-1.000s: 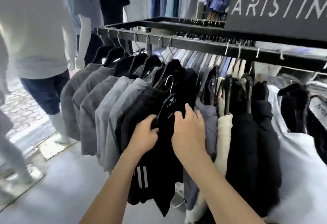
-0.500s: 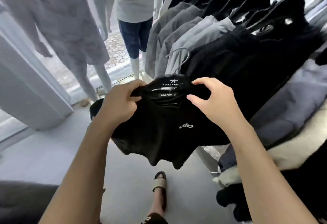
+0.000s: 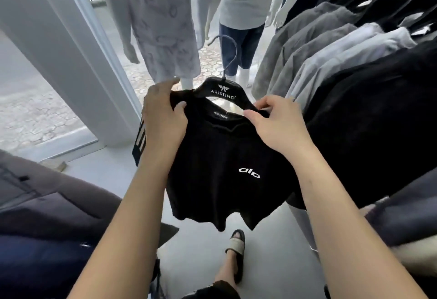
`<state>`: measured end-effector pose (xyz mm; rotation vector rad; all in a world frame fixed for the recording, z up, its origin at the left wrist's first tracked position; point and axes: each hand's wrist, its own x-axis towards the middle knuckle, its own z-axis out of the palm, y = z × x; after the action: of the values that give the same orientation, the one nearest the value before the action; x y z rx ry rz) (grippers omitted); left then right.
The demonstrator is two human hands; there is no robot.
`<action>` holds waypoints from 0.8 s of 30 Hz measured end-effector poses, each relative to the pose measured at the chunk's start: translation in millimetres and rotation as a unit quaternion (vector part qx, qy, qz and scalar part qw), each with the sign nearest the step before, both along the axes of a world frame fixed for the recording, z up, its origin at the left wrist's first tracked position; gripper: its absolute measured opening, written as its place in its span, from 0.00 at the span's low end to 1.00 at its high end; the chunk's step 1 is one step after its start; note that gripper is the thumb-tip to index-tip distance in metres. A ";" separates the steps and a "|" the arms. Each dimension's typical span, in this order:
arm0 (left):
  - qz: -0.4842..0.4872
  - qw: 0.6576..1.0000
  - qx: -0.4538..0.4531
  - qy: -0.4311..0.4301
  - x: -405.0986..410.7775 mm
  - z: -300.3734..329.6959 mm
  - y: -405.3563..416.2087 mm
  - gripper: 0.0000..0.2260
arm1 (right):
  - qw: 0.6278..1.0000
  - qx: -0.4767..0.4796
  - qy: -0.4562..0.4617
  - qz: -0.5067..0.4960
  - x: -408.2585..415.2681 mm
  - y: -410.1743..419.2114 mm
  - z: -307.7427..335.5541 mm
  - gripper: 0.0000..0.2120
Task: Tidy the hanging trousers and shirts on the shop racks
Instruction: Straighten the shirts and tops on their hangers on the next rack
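Off the rack and out in front, the black shirt (image 3: 220, 157) hangs limp and light on its hanger (image 3: 223, 90) (the only stiff part), left hand (image 3: 163, 114) and right hand (image 3: 276, 124) pinching fabric at each shoulder, the best hold.

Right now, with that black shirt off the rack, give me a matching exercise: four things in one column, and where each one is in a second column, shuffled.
Things:
1. left hand
2. right hand
3. hanger hook
4. sandal

Places:
A. on the floor below the shirt
B. sticking up free, on no rail
C. gripping the shirt's striped-sleeve shoulder
D. pinching the shoulder nearer the rack

Pairs: 1-C, 2-D, 3-B, 4-A
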<state>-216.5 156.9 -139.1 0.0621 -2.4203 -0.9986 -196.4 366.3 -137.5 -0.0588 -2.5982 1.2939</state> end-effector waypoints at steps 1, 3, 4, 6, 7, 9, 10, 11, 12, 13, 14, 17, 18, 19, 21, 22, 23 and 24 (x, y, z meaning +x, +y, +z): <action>0.033 0.999 0.031 0.001 3.2 -2.0 2.4 0.16 | 1.000 -0.013 -0.004 -0.010 -2.0 -9.5 -2.9 0.07; 0.042 0.995 0.085 -0.040 10.7 -3.4 15.4 0.12 | 0.999 -0.039 -0.014 -0.023 -3.3 -28.6 -11.9 0.08; 0.018 0.991 0.111 -0.077 14.6 -3.4 23.9 0.12 | 0.998 -0.054 -0.015 -0.024 -3.2 -39.0 -17.3 0.08; -0.046 0.971 0.184 -0.149 21.3 -3.0 40.2 0.14 | 0.995 -0.093 -0.013 -0.021 -2.6 -58.6 -27.5 0.08; -0.068 0.957 0.224 -0.171 22.4 -5.3 46.1 0.15 | 0.992 -0.120 -0.018 -0.019 -2.6 -66.8 -31.0 0.07; -0.081 0.947 0.251 -0.186 21.4 -10.5 50.1 0.19 | 0.984 -0.172 -0.047 -0.006 -3.1 -78.9 -36.9 0.05; -0.078 0.947 0.253 -0.180 19.8 -12.8 48.1 0.22 | 0.979 -0.195 -0.060 0.012 -3.5 -82.5 -38.8 0.04; -0.071 0.947 0.262 -0.170 17.8 -14.7 44.3 0.21 | 0.972 -0.221 -0.068 0.039 -4.2 -84.3 -40.2 0.04; -0.072 0.944 0.277 -0.161 17.0 -14.7 40.2 0.16 | 0.965 -0.241 -0.072 0.071 -4.4 -84.2 -40.0 0.04; -0.079 0.941 0.290 -0.157 16.8 -14.5 35.6 0.11 | 0.960 -0.250 -0.069 0.104 -3.9 -82.8 -38.7 0.06; -0.088 0.939 0.294 -0.155 18.0 -13.1 31.8 0.09 | 0.955 -0.256 -0.067 0.134 -3.3 -79.7 -36.8 0.08; -0.116 0.941 0.281 -0.149 19.5 -11.3 19.2 0.12 | 0.938 -0.272 -0.077 0.201 0.0 -67.5 -26.9 0.16; -0.124 0.944 0.268 -0.149 20.2 -9.1 15.6 0.12 | 0.935 -0.272 -0.079 0.214 0.8 -63.2 -24.7 0.17; -0.133 0.947 0.249 -0.151 20.8 -6.4 12.6 0.11 | 0.934 -0.268 -0.080 0.223 1.0 -59.1 -22.7 0.16; -0.141 0.957 0.194 -0.163 22.6 1.0 7.3 0.09 | 0.934 -0.258 -0.088 0.229 1.2 -50.6 -18.9 0.15; -0.145 0.960 0.173 -0.169 23.0 5.2 5.2 0.08 | 0.937 -0.254 -0.089 0.221 0.9 -46.0 -17.0 0.14; -0.151 0.959 0.163 -0.176 24.0 9.2 3.2 0.09 | 0.945 -0.247 -0.082 0.196 0.3 -40.4 -15.1 0.13; -0.158 0.958 0.155 -0.184 24.8 12.5 0.9 0.10 | 0.956 -0.239 -0.068 0.158 -1.3 -33.7 -13.7 0.11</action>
<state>-191.6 157.8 -126.6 -0.0349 -2.6320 -1.6349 -197.6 332.5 -151.3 0.1980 -2.4037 2.0793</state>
